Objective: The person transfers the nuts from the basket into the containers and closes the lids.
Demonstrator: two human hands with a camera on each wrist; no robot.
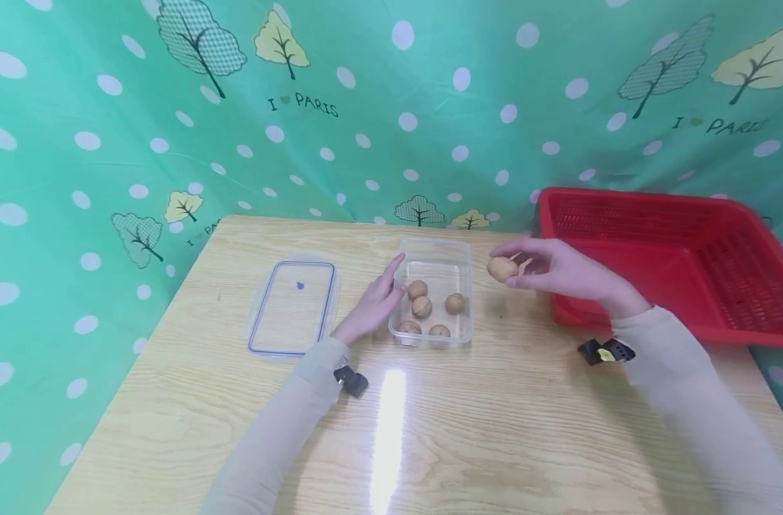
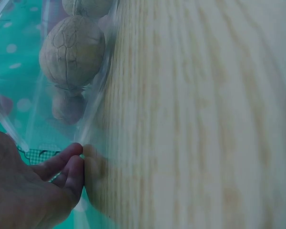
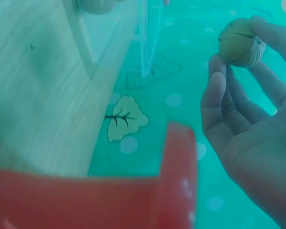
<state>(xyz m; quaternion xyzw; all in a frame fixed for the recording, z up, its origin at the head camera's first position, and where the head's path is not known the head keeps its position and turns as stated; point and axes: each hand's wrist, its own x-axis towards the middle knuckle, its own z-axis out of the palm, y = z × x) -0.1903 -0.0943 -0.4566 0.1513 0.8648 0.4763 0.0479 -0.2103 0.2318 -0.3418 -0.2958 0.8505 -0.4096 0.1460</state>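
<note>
A clear plastic container point(image 1: 465, 247) stands on the wooden table with several walnuts inside, among them one walnut point(image 1: 455, 303) by its right wall. My left hand point(image 1: 373, 304) is at its left side, fingers fairly straight and fingertips touching the plastic. In the left wrist view, walnuts point(image 2: 72, 52) show through the wall above those fingertips. To the right of the container, my right hand point(image 1: 559, 268) pinches a walnut point(image 1: 502, 270) between thumb and fingertips, raised above the table. The right wrist view shows this walnut point(image 3: 240, 43) and its seam clearly.
A clear lid with a blue seal point(image 1: 293, 307) lies flat left of the container. The large red plastic basket point(image 1: 649, 200) sits at the table's right, its left edge close to my right hand. Behind the table hangs a green dotted cloth point(image 1: 366, 86).
</note>
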